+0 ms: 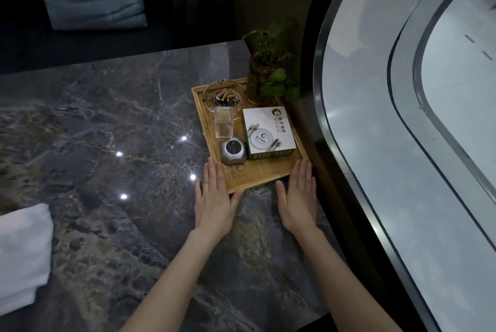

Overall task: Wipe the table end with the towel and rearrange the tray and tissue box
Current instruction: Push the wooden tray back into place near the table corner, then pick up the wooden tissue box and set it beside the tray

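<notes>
Forearms: two bare forearms are reaching up from the bottom edge across the marble table (107, 122).
Left hand (213, 201): lying flat with fingers straight and together, thumb spread; the fingers are covering the tray's near left corner and the thumb is touching its near rim. It is holding nothing.
Right hand (298, 201): lying flat and open in the same way, fingertips reaching the tray's near right corner, thumb apart on the marble just below the rim; gripping nothing.
Tray (257, 176): the wooden tray is sitting at the table's right end, its right side running close along the table edge.
Tissue box (268, 130): standing in the tray's right half.
Other contents: ashtray (223, 96), clear box (224, 123), small round grey device (233, 150), plant vase (261, 79) at the far right corner.
Towel (22, 253): the white towel is lying folded at the left edge, well apart from both hands.
Open room: bare marble is stretching left of the tray and toward the camera.
</notes>
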Demonstrator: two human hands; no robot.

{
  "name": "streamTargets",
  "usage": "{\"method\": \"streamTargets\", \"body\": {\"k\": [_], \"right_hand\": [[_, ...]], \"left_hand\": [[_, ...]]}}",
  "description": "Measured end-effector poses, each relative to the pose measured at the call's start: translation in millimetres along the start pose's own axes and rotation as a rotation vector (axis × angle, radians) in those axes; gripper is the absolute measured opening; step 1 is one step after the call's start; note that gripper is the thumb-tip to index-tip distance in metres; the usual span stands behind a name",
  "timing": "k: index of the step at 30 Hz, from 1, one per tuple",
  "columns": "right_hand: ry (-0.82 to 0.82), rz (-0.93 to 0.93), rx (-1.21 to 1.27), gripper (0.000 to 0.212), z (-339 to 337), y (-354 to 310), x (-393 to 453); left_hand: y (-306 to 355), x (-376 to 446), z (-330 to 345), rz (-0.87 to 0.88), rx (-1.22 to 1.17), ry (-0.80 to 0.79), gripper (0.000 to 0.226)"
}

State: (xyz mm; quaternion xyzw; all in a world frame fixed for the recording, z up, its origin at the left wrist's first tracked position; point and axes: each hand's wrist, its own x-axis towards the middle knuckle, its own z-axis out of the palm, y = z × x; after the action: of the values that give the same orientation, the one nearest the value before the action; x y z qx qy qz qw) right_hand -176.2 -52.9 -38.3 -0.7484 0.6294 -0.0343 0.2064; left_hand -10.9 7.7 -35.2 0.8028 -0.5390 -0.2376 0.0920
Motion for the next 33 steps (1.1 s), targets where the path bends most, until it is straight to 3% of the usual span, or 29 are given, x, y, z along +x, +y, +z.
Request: {"method": "streamTargets", "body": {"k": [10, 16, 19, 24, 33], "right_hand": [[-0.201, 0.071, -0.186, 0.071, -25, -29, -2], [-0.291, 0.066, -0.395, 0.073, -15, -84, -22], [-0.242, 0.029, -0.43, 0.067, -9, -117, -30], [-0.091, -0.241, -0.239, 0.035, -12, -183, -36], [-0.041, -0.586, 0.008, 0.036, -11, -356, -23]], "left_hand": [[-22, 5, -48, 0.111, -0.134, -0.212, 0.063], [-51, -20, -75, 0.028, -0.283, -0.089, 0.037], [-78, -37, -87, -0.016, -0.275, -0.064, 0.034], [-131, -56, -126, -0.073, -0.243, 0.042, 0.032], [-217, -74, -231, -0.254, -0.258, 0.37, 0.03]]}}
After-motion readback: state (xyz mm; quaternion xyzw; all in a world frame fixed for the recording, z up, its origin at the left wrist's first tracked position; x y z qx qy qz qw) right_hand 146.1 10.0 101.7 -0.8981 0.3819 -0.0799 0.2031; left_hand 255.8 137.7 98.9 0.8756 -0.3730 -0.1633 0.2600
